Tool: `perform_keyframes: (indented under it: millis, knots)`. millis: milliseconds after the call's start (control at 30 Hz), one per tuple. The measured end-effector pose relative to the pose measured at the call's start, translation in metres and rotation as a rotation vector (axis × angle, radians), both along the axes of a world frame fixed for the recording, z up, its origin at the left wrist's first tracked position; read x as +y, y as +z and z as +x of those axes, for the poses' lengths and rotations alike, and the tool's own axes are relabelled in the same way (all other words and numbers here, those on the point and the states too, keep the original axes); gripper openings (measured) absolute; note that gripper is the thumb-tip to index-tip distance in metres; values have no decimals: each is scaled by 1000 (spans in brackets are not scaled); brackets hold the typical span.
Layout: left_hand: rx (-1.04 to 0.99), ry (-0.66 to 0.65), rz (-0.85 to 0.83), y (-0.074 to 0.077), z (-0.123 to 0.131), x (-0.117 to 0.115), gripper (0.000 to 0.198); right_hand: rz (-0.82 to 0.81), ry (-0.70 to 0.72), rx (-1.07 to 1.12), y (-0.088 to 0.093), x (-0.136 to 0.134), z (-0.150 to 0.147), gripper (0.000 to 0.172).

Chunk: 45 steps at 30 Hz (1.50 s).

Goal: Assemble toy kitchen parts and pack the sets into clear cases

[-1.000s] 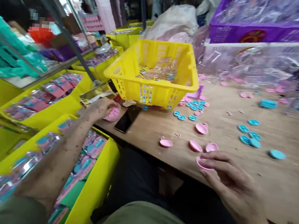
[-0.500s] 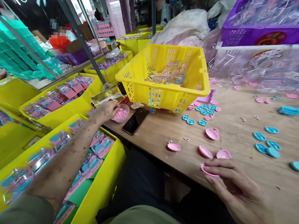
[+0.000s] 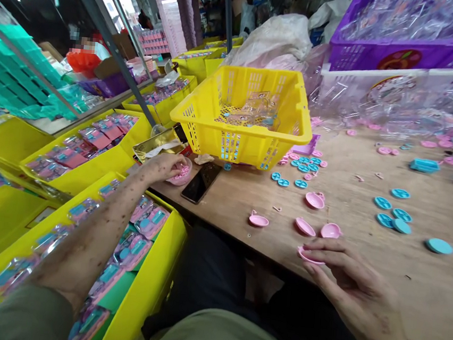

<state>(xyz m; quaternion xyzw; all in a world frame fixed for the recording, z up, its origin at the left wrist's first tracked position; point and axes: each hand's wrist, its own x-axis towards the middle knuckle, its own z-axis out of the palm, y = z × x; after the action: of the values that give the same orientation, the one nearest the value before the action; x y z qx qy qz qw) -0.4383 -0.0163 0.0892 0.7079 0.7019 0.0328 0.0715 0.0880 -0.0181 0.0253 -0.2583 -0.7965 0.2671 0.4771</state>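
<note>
My left hand [image 3: 165,167] reaches into a small pink bowl [image 3: 184,179] filled with tiny pink plastic pieces [image 3: 181,170]. Its fingers are bent together among the pieces, and what they pinch is hidden. Over the table's front edge, my right hand [image 3: 354,284] holds a pink toy pan [image 3: 308,257] between thumb and fingers. Just beyond it lie more pink toy pans: one close to the fingertips [image 3: 330,231], one to its left [image 3: 305,227], another further left [image 3: 259,220] and one farther back [image 3: 315,200].
A yellow basket [image 3: 241,134] with clear plastic packs stands behind a phone [image 3: 201,182]. Turquoise discs [image 3: 439,246] and a turquoise tray [image 3: 424,165] lie at right. Yellow boxes [image 3: 161,260] of packed toy sets stand at left. A purple crate [image 3: 376,56] rises at back right.
The view has shifted a little, so the table things sit slightly further left. My left hand stays at the pink bowl, and my right hand keeps holding the toy pan.
</note>
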Motion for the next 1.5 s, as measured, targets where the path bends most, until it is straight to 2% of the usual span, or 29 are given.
perform_keyframes:
  millis: [133, 400, 667, 767, 867, 1100, 1300, 1400, 1500]
  knots:
    - [16, -7, 25, 5, -6, 4, 26, -35, 20, 4, -2, 0, 3, 3]
    - [58, -23, 51, 7, -12, 3, 40, -20, 28, -13, 2, 1, 3, 4]
    - [119, 28, 12, 3, -14, 1, 23, -22, 33, -17, 3, 0, 1, 4]
    - [124, 63, 3, 6, -11, 1, 25, -30, 47, -11, 3, 0, 0, 4]
    - [105, 75, -5, 8, -8, 1, 36, -30, 50, -8, 4, 0, -2, 4]
    - [0, 91, -6, 15, 0, 0, 35, -58, 59, -14, 2, -3, -4, 5]
    - [-98, 181, 26, 12, 6, 0, 26, -53, 85, -5, 3, -3, -6, 5]
    - [-118, 226, 55, 19, 12, -3, 23, -57, 91, -5, 1, -3, -7, 5]
    - [-208, 216, 118, 34, 35, -13, 34, -53, 108, 13, 3, -5, -8, 10]
